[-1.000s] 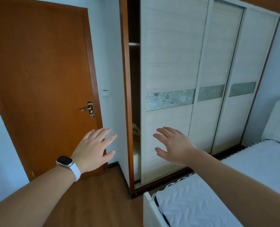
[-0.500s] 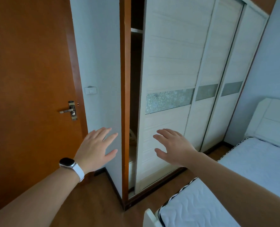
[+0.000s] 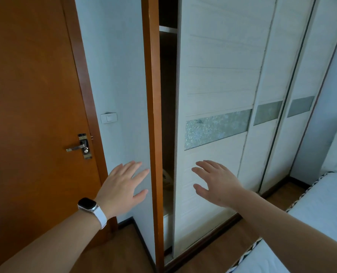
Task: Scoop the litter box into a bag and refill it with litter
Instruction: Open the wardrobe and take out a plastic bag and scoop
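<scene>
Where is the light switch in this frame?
In the head view, the light switch sits left of centre on the pale wall strip between the brown door and the wardrobe frame, above the left hand.

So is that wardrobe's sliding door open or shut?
Partly open: the sliding door stands away from the brown frame, and a shelf shows in the gap between.
</scene>
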{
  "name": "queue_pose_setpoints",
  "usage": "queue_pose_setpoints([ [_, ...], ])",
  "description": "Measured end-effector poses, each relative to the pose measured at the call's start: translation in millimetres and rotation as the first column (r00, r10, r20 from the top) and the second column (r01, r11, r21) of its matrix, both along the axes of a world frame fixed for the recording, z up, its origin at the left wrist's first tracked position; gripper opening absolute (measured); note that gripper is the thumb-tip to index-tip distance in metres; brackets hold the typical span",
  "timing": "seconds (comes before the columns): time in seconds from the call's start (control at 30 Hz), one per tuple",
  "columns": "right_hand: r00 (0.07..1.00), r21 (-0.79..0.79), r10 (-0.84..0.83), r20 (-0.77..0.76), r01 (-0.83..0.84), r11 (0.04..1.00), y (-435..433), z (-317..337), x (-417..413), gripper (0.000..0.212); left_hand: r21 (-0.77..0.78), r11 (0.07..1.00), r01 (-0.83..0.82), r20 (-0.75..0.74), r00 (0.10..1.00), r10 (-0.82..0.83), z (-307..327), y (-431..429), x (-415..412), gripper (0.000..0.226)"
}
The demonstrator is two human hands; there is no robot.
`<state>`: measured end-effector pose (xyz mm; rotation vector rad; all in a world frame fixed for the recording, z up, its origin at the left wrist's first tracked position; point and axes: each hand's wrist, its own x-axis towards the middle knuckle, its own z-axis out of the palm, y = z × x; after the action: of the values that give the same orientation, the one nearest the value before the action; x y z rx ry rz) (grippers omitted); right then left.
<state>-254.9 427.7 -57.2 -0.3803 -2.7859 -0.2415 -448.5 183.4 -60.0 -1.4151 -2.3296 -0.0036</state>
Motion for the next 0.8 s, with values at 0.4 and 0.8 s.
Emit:
queue_pose_setpoints([
  [0.4, 0.990, 0.049, 0.118, -0.081, -0.115, 0.992, 162.7, 9.0, -129.7, 0.050, 0.058, 0.997, 0.054, -0.069, 0.996, -0.050, 41.0, 185.2, -84.3, 0.059],
  [0.8, 0.957, 0.000, 0.099, -0.271, -0.103, 0.995, 219.7, 12.3, -210.3, 0.056, 0.282, 0.957, 0.067, -0.097, 0.994, -0.041, 100.5, 309.9, -138.4, 0.061],
])
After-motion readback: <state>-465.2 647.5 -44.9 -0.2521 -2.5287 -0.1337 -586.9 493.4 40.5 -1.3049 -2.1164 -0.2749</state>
